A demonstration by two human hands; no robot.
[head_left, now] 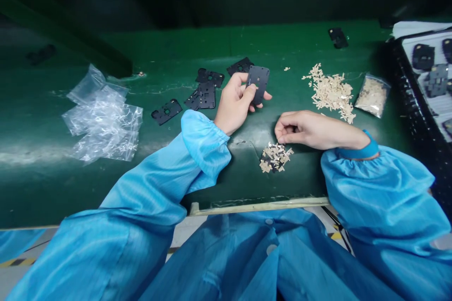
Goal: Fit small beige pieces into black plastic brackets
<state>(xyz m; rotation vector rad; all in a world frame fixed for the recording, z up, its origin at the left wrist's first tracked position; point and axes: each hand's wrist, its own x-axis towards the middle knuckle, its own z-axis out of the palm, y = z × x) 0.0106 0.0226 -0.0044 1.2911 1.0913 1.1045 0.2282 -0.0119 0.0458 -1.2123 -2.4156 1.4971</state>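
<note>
The left grip (233,103) closes on a black perforated plate (258,83) above the green surface (300,174), while the right grip (307,129) curls just beside a small pile of tan pieces (275,157), its hold unclear.

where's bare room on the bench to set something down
Bare bench lies left of the plastic bag and between the left hand and beige pieces. Crowded at the black plates and the small beige pile by the right hand.
</note>
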